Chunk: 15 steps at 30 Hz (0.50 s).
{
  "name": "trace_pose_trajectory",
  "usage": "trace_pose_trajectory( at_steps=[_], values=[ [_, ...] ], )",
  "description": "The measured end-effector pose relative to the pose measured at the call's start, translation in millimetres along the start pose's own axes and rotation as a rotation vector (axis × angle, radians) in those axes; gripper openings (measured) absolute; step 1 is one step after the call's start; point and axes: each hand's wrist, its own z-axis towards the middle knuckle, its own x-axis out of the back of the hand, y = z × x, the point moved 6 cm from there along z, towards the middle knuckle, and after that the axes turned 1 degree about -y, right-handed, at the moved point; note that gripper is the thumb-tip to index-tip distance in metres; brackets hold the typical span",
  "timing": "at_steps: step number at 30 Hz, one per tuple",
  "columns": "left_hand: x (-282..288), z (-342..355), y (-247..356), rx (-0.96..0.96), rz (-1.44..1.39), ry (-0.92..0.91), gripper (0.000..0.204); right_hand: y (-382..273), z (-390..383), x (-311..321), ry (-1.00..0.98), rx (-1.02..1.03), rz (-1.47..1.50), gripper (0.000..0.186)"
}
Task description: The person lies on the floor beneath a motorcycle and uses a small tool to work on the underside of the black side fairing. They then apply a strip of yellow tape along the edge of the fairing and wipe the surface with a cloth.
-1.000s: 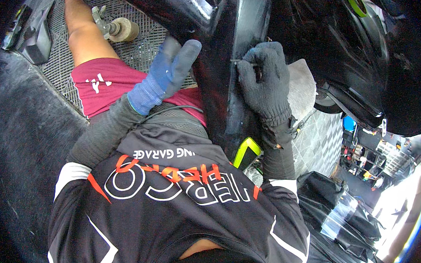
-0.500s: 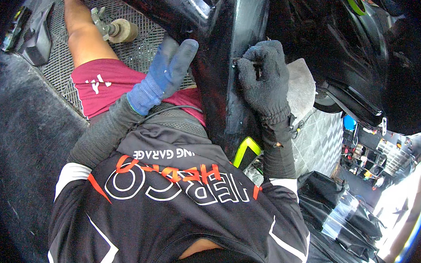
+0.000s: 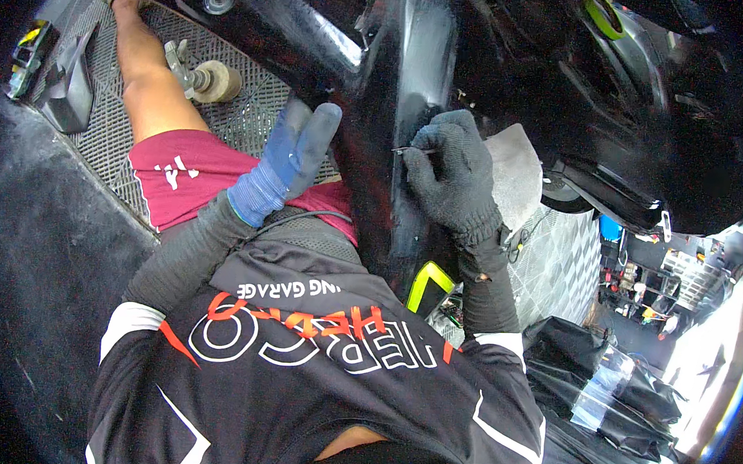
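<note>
My right hand (image 3: 451,173), in a dark grey glove, pinches a thin dark tool (image 3: 405,149) against the long, streaked upright strip of the black vehicle panel (image 3: 425,50). A light grey sheet or pad (image 3: 519,168) shows just behind that hand; whether I grip it too I cannot tell. My left hand (image 3: 296,152), in a blue glove with grey palm and fingertips, is raised with its fingers extended, beside the panel and over my maroon shorts (image 3: 167,204). I see nothing in it.
A metal fitting with a beige cylinder (image 3: 220,81) lies on the grated mat (image 3: 256,117) by my bare leg. Plastic trim pieces (image 3: 68,90) are at left. A bright yellow-green item (image 3: 427,285) sits below the panel, black sheeting (image 3: 549,367) at lower right, cluttered racks (image 3: 680,282) beyond.
The upper part of the view has shifted downward. My right hand with the thin tool has slid a little lower along the panel strip; my left hand keeps its open shape.
</note>
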Motion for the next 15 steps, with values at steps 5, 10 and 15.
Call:
trace_pose_trajectory(
  at_steps=[5, 10, 15],
  values=[
    [1, 4, 19, -0.204, -0.137, 0.066, 0.033, 2, 8, -1, 0.090, -0.038, -0.019, 0.021],
    [-8, -6, -27, -0.085, 0.094, -0.042, 0.034, 2, -4, 6, 0.004, -0.041, -0.028, 0.021],
    [-7, -6, -24, -0.229, 0.040, 0.099, 0.034, 1, 16, 2, 0.150, 0.003, 0.006, 0.023]
  ],
)
